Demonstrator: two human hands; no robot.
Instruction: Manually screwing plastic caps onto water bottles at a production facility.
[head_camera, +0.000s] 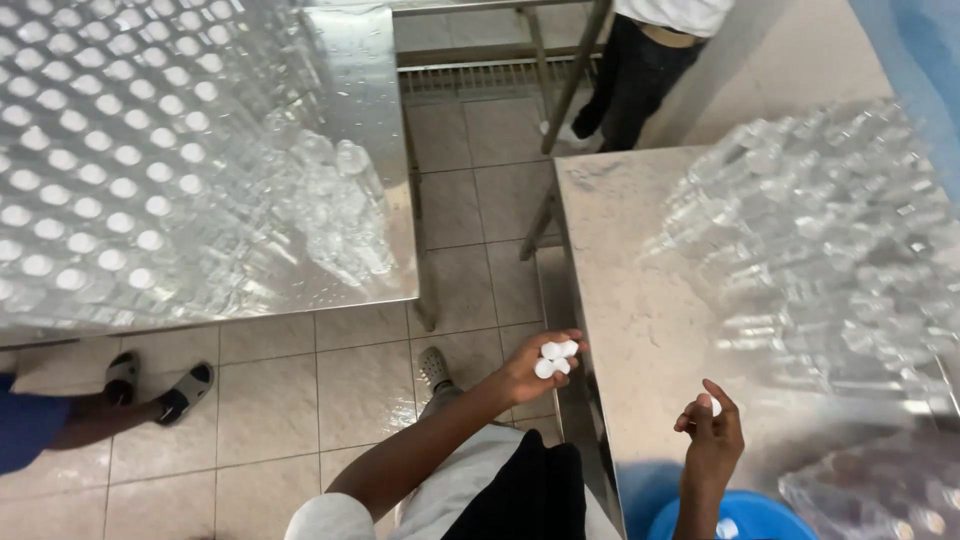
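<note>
Head view: the left hand (535, 368) is curled around several small white caps (556, 358), which sit bunched in the palm at the near edge of the table (640, 300). The right hand (712, 430) is over the same table, its fingers pinched narrow on one more white cap (714, 405) at the fingertips. The caps look light, stiff and smooth, so I judge they can slip out easily; a loose cupped palm suits many of them, and a pinch at the rim suits a single one.

On the right part of the table lie many clear bottles (830, 240) on their sides, close together, just beside the right hand. A blue tub (740, 520) is below that hand. On the left, a steel table (385, 150) carries rows of upright bottles (110, 150). Another person's sandals (160, 385) are on the tile floor (300, 390), and a third person (645, 70) stands far behind.
</note>
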